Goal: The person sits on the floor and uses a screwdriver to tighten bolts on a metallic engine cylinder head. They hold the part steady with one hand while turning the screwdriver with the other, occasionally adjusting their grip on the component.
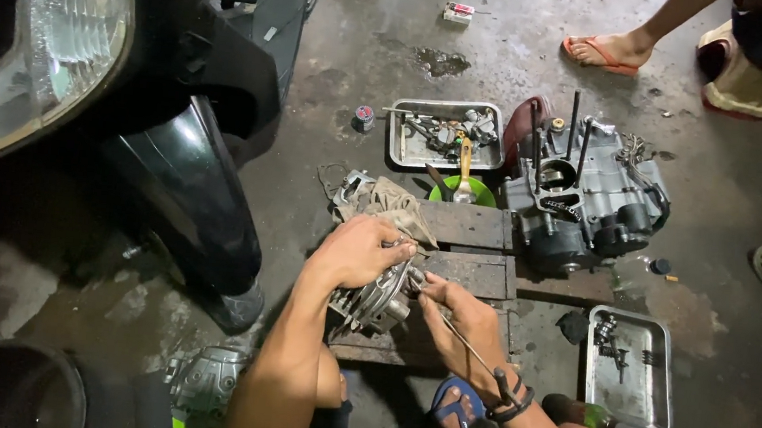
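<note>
Gripping a finned, dull grey metal cylinder head (377, 299) from above, the left hand (357, 251) curls its fingers down over the ribbed casting, which rests on a worn wooden pallet (471, 241). From the other side the right hand (464, 322) pinches a thin steel tool (470, 348) against the head, fingers clamped together, wrist bent inward. Beyond the pallet sit a greasy engine crankcase (582, 201) with upright studs and two dented metal trays (626, 373)

Silver finned cylinder (375, 299), green bowl (463, 194), orange sandal (599, 56)
</note>
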